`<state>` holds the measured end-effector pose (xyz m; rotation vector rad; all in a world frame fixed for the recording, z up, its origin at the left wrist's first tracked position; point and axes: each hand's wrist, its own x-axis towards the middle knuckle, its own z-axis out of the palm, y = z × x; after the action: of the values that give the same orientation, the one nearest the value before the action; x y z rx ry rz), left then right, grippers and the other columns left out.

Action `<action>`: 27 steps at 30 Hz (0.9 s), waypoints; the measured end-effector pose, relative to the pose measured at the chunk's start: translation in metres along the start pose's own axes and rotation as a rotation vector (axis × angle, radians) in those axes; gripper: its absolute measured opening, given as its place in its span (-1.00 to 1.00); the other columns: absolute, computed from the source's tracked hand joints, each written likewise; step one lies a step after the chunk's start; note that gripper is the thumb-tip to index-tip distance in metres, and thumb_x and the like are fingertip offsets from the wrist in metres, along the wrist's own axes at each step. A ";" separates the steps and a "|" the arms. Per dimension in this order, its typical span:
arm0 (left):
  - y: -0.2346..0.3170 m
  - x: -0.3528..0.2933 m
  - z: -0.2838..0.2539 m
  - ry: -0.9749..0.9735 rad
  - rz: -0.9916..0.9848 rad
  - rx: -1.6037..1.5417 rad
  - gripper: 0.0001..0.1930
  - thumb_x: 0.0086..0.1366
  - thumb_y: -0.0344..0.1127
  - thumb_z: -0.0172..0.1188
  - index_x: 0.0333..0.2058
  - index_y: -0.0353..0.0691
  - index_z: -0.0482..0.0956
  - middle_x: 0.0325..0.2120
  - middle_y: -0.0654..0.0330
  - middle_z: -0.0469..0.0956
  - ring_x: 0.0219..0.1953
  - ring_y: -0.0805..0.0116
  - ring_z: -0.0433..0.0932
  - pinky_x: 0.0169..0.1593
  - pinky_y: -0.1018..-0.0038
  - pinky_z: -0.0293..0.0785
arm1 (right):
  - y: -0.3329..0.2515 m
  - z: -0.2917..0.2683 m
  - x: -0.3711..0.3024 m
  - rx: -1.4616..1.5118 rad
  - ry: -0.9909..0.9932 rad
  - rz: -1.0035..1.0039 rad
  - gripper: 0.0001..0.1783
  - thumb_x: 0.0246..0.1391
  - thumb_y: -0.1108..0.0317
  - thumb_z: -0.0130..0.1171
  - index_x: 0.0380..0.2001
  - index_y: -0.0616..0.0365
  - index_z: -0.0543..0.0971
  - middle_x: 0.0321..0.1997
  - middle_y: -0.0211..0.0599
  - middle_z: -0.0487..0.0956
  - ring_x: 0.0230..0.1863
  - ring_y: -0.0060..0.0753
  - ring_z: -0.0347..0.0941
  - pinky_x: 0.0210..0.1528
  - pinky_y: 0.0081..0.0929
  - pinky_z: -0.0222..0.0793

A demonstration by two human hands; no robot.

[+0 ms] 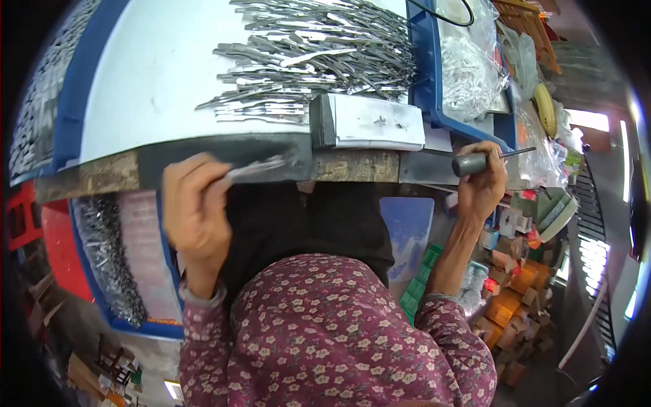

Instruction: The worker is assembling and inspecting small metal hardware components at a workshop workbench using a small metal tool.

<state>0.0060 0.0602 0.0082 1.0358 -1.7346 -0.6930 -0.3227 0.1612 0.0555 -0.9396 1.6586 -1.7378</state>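
At the bench edge [359, 166], I see the left hand [196, 203] pinching 1 blurred metal strip [258, 167] over the dark edge plate [261, 144], probably by its end to leave the rest exposed. The right hand's [485, 175] fingers wrap a screwdriver-like tool [471, 164], its tip aimed right, seemingly clear of the strip. The heaped strips [319, 51] lie beyond, likely for easy reach.

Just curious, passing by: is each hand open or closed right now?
Left hand: closed on a thin metal piece, blurred.
Right hand: closed around a grey-handled tool.
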 end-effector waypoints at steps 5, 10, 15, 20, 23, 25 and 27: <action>-0.025 -0.012 -0.032 0.032 -0.131 -0.032 -0.89 0.08 -0.65 0.01 -0.38 -0.42 0.45 -0.41 0.06 0.44 -0.33 0.25 0.40 -0.21 0.46 0.33 | -0.003 -0.003 0.014 0.265 -0.035 0.053 -0.74 0.08 0.27 -0.07 -0.40 0.30 0.36 -0.48 -0.18 0.31 -0.40 -0.32 0.25 -0.36 -0.48 0.18; -0.031 -0.024 -0.036 0.059 -0.186 0.004 -0.88 0.20 -0.45 0.02 -0.39 -0.43 0.44 -0.46 0.01 0.44 -0.40 0.22 0.39 -0.25 0.41 0.31 | 0.011 0.009 0.018 0.237 0.016 0.092 -0.73 0.07 0.25 -0.08 -0.39 0.29 0.33 -0.53 -0.11 0.31 -0.45 -0.31 0.22 -0.39 -0.46 0.15; -0.030 -0.007 -0.031 -0.022 -0.100 -0.011 -0.80 0.24 -0.34 0.02 -0.43 -0.40 0.41 -0.49 0.01 0.44 -0.48 0.26 0.35 -0.39 0.38 0.22 | 0.015 0.012 0.016 0.298 -0.087 0.073 -0.69 0.07 0.19 -0.08 -0.39 0.29 0.32 -0.55 -0.08 0.30 -0.50 -0.29 0.21 -0.40 -0.45 0.13; -0.024 -0.009 -0.047 -0.004 -0.135 0.078 -0.90 0.06 -0.54 0.05 -0.40 -0.40 0.44 -0.48 0.01 0.45 -0.44 0.21 0.41 -0.36 0.41 0.33 | 0.014 0.029 0.012 0.290 -0.113 0.119 -0.70 0.05 0.19 -0.06 -0.41 0.27 0.31 -0.56 -0.13 0.28 -0.51 -0.33 0.18 -0.42 -0.48 0.09; -0.007 -0.004 -0.045 -0.077 -0.211 0.057 -0.81 -0.09 -0.68 0.12 -0.43 -0.33 0.49 -0.46 0.04 0.49 -0.43 0.25 0.44 -0.36 0.48 0.35 | 0.013 0.027 0.005 0.278 -0.114 0.068 -0.71 0.02 0.20 -0.03 -0.44 0.25 0.30 -0.56 -0.19 0.23 -0.50 -0.37 0.14 -0.42 -0.47 0.07; -0.019 -0.016 -0.043 -0.017 -0.214 -0.149 -0.83 -0.03 -0.68 0.12 -0.41 -0.34 0.49 -0.47 0.11 0.48 -0.45 0.31 0.43 -0.39 0.51 0.32 | 0.026 0.018 0.000 0.368 -0.201 0.128 -0.71 0.01 0.20 0.00 -0.43 0.25 0.31 -0.54 -0.19 0.22 -0.48 -0.38 0.14 -0.39 -0.47 0.07; -0.027 -0.038 -0.047 0.045 -0.292 -0.229 -0.86 0.02 -0.65 0.14 -0.39 -0.38 0.47 -0.47 0.11 0.48 -0.45 0.40 0.44 -0.42 0.59 0.31 | 0.040 0.016 -0.006 0.554 -0.298 0.112 -0.70 0.01 0.21 0.02 -0.41 0.27 0.32 -0.52 -0.17 0.23 -0.47 -0.37 0.15 -0.37 -0.48 0.08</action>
<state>0.0652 0.0809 -0.0126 1.1438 -1.4392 -1.0193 -0.3088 0.1532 0.0153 -0.7729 0.9470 -1.7439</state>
